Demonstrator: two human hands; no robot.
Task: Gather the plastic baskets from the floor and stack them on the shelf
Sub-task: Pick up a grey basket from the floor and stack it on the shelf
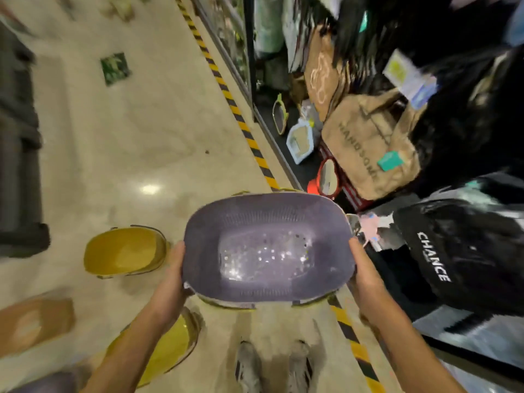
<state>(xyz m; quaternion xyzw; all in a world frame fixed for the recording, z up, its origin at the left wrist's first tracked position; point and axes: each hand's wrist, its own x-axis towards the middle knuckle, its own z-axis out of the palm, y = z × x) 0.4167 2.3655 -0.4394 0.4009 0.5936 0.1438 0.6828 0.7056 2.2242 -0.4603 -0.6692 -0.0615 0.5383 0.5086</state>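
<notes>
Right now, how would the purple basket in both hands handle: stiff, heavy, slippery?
The purple basket is probably stiff: gripped only at its ends by left hand and right hand, its oval holds. Likely light: empty, perforated. Its glossy bottom suggests slippery plastic.

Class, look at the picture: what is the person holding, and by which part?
A purple basket, gripped at its two ends: the left hand on the left end's rim, the right hand on the right end's rim.

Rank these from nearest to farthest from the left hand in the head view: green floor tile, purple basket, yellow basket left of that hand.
1. purple basket: gripped by the left hand at its left end.
2. yellow basket: on the floor, just left of the hand.
3. green floor tile: far ahead on the floor.
</notes>
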